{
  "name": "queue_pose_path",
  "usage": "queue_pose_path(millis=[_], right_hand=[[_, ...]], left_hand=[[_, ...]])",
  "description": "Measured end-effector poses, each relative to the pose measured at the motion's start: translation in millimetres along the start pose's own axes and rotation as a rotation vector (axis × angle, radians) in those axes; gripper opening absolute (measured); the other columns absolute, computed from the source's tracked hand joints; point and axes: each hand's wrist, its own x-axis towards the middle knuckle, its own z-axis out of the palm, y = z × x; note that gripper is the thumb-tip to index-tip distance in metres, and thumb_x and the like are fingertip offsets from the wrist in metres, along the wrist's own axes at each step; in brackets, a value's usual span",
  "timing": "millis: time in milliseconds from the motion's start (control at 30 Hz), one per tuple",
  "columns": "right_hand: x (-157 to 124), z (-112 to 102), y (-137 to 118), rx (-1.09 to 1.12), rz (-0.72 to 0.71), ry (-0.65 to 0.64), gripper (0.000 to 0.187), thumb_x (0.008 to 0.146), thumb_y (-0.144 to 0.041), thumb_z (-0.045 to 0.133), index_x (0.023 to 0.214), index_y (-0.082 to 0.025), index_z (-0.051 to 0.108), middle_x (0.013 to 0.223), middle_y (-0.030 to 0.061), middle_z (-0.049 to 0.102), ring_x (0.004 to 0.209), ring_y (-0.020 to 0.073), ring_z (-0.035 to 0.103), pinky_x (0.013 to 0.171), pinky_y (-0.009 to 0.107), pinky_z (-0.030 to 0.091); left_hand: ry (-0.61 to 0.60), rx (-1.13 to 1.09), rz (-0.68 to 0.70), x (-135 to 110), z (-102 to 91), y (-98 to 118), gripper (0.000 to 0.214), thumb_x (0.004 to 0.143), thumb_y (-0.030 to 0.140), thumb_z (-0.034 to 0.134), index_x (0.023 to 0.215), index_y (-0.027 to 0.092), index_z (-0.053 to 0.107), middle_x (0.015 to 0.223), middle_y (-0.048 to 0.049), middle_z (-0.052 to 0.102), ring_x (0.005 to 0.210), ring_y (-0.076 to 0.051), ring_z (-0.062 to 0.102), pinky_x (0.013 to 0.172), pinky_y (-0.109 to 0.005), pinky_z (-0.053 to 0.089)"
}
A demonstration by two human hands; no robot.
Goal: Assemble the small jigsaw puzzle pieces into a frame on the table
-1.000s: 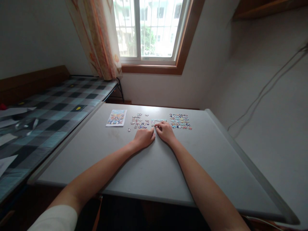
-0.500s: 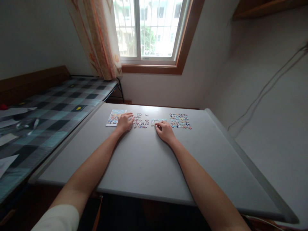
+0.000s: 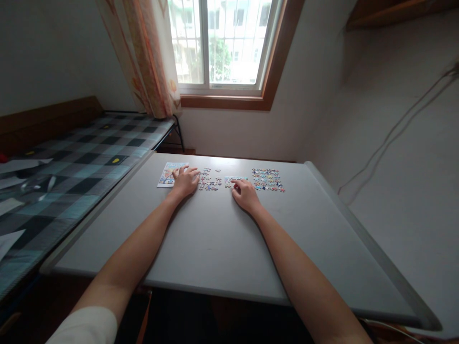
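On the far half of the table, my left hand (image 3: 185,181) rests with its fingers spread, between a colourful picture sheet (image 3: 166,181) and a loose group of jigsaw pieces (image 3: 211,182). It covers the sheet's right part, and its fingertips reach the group's left edge. My right hand (image 3: 245,195) is at the lower edge of a small joined section of puzzle (image 3: 229,180). Its index finger stretches over that section, the thumb sits apart below, and the other fingers are bent. I see no piece held in it. More jigsaw pieces (image 3: 268,180) lie in rows to its right.
The grey-white table (image 3: 215,248) has a raised rim along its right side. A bed with a checked mattress (image 3: 132,138) stands to the left, with papers (image 3: 12,206) on it. Beyond the table are a curtain (image 3: 150,71) and a window (image 3: 233,48). A cable hangs on the right wall.
My left hand's fingers have spread a little more over the picture sheet. My right index finger has straightened slightly over the joined section. The pieces look unmoved.
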Motion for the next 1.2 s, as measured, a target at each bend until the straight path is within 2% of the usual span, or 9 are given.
queue_pose_path(millis=[200,333,500,900,1067,1133,1200], right_hand=[[-0.2,-0.3,-0.5,0.009,0.002,0.002,0.032,0.082,-0.02,0.05,0.11,-0.019,0.065,0.094,0.007,0.063,0.09,0.0207,0.054,0.088,0.035,0.04],[-0.3,-0.8,-1.0,0.007,-0.002,0.004,0.031,0.082,-0.02,0.05,0.109,-0.02,0.066,0.094,0.0068,0.063,0.089,0.0205,0.054,0.088,0.035,0.04],[-0.3,-0.8,-1.0,0.001,0.008,-0.002,0.031,0.082,-0.021,0.05,0.109,-0.02,0.066,0.095,0.0068,0.062,0.09,0.0203,0.054,0.089,0.034,0.039],[0.0,1.4,1.6,0.011,-0.003,0.005,0.025,0.082,-0.022,0.052,0.099,-0.022,0.069,0.092,0.0062,0.061,0.089,0.0202,0.053,0.088,0.035,0.039],[-0.1,1.2,1.7,0.01,-0.005,0.006,0.024,0.082,-0.021,0.052,0.099,-0.022,0.069,0.093,0.0062,0.061,0.09,0.02,0.054,0.088,0.035,0.04],[0.2,1.6,2.2,0.015,-0.006,0.01,0.025,0.082,-0.02,0.052,0.099,-0.021,0.069,0.092,0.006,0.062,0.089,0.0196,0.054,0.088,0.034,0.04],[0.8,2.3,2.9,0.036,-0.007,0.023,0.026,0.081,-0.019,0.051,0.1,-0.021,0.069,0.09,0.0055,0.062,0.087,0.0188,0.055,0.087,0.034,0.041]], left_hand=[[0.011,0.086,-0.067,-1.2,-4.5,1.6,0.031,0.086,0.031,0.043,0.086,0.022,0.073,0.107,-0.008,0.069,0.11,-0.03,0.047,0.099,-0.053,0.023],[0.028,0.169,-0.084,-2.3,-6.0,1.3,0.029,0.084,0.027,0.045,0.09,0.02,0.072,0.103,-0.01,0.068,0.103,-0.03,0.049,0.097,-0.052,0.025],[0.011,0.193,-0.121,-2.6,-4.5,0.2,0.03,0.085,0.026,0.045,0.095,0.022,0.072,0.107,-0.0102,0.065,0.103,-0.031,0.049,0.094,-0.051,0.027],[-0.05,0.098,-0.239,1.2,-4.7,-3.9,0.023,0.083,0.036,0.052,0.092,0.023,0.069,0.11,-0.012,0.063,0.108,-0.035,0.049,0.092,-0.054,0.033],[0.004,0.067,-0.293,3.8,-6.1,-5.7,0.018,0.08,0.033,0.057,0.091,0.022,0.067,0.102,-0.011,0.067,0.107,-0.034,0.053,0.092,-0.054,0.035],[0.035,-0.005,-0.294,4.7,-7.7,-1.8,0.015,0.079,0.027,0.057,0.088,0.022,0.067,0.094,-0.0089,0.069,0.1,-0.03,0.057,0.092,-0.051,0.038],[0.036,-0.178,-0.221,4.1,-8.3,8.5,0.017,0.08,0.022,0.055,0.09,0.021,0.068,0.088,-0.0061,0.071,0.087,-0.023,0.063,0.088,-0.042,0.045]])
